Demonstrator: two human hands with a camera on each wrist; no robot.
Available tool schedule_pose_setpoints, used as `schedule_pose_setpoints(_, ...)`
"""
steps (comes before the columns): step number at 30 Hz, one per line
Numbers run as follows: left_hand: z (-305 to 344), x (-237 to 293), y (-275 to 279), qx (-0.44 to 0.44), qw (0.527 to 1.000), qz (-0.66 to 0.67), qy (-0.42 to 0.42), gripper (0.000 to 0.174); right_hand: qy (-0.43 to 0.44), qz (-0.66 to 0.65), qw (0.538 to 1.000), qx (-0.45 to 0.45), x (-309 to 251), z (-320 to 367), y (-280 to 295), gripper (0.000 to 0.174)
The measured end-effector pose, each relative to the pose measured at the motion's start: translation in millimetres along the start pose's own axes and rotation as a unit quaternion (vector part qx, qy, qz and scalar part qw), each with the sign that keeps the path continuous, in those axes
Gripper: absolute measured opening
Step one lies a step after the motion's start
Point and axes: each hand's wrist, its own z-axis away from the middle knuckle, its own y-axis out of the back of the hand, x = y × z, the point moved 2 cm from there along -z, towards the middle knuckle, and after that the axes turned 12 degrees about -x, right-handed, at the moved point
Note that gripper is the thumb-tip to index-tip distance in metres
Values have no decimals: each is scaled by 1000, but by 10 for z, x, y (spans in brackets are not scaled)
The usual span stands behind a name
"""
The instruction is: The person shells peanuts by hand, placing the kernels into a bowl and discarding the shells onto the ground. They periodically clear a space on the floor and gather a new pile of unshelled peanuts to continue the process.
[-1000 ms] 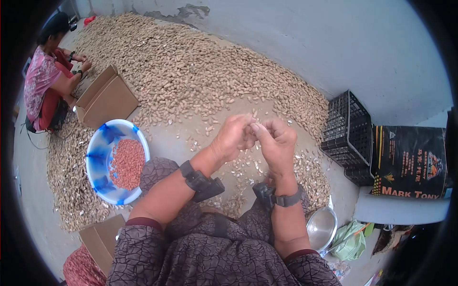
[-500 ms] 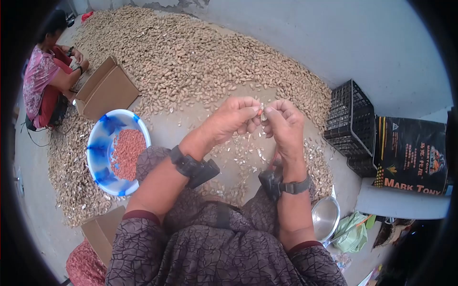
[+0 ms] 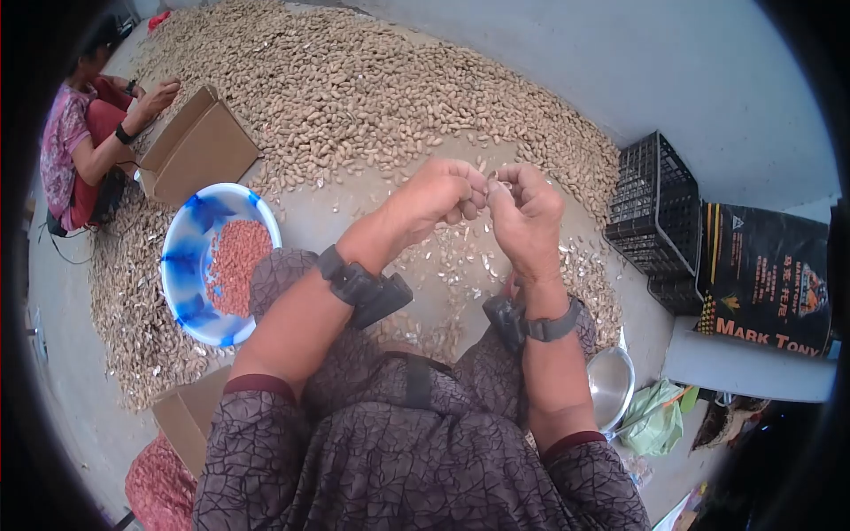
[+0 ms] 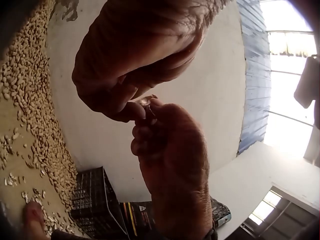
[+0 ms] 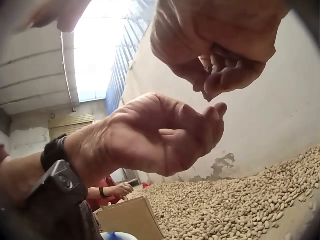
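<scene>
My right hand [image 3: 529, 217] pinches a small pale peanut shell [image 4: 146, 101] between thumb and forefinger. Close against it, the fingertips of my left hand [image 3: 434, 199] are bent inward; cannot tell whether they hold a kernel. In the right wrist view, the left fingertips sit just below the right ones. Both hands are raised over floor strewn with broken shells [image 3: 425, 332]. Ahead lies a large heap of unshelled peanuts [image 3: 354, 97]. To the left, a blue-and-white basin [image 3: 177, 292] holds reddish shelled kernels [image 3: 237, 265].
Black plastic crates [image 3: 655, 203] and a black printed bag [image 3: 766, 274] stand at the right by the wall. A metal pan [image 3: 609, 385] and green plastic bag [image 3: 653, 420] lie nearer. Left are a cardboard box [image 3: 208, 150], a heap of shells [image 3: 133, 319] and another person [image 3: 71, 142] squatting.
Half a second ago a reddish kernel showed between my fingertips beside the split shell; now only pale shell shows there. The other person has lifted a hand up and to the right.
</scene>
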Motion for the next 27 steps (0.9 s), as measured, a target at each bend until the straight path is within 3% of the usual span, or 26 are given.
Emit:
schedule_pose_setpoints(4,58,111,64,57,998,27,-18,17,-64,-72,994,-49,130,24,78,8)
schedule_pose_setpoints(7,135,190,113,77,995,69,-11,17,-158,-50,924,-344,121,112,85,18)
schedule_pose_setpoints(8,155,204,144,87,992,85,-18,16,-160,-50,923,-347,133,143,95,18)
schedule_pose_setpoints(10,192,246,201,88,991,97,-26,19,-137,76,917,-368,174,195,107,19)
schedule_pose_setpoints(13,256,298,256,94,989,100,-47,26,-160,36,942,-291,312,246,168,20)
schedule_pose_setpoints(20,347,356,230,91,984,143,-60,21,-229,38,936,-265,311,333,615,18)
schedule_pose_setpoints(22,343,332,252,83,985,140,-51,21,-250,-34,948,-193,290,338,871,18)
schedule_pose_setpoints(27,316,271,277,69,989,129,-34,20,-273,-1,956,-107,292,514,1444,22)
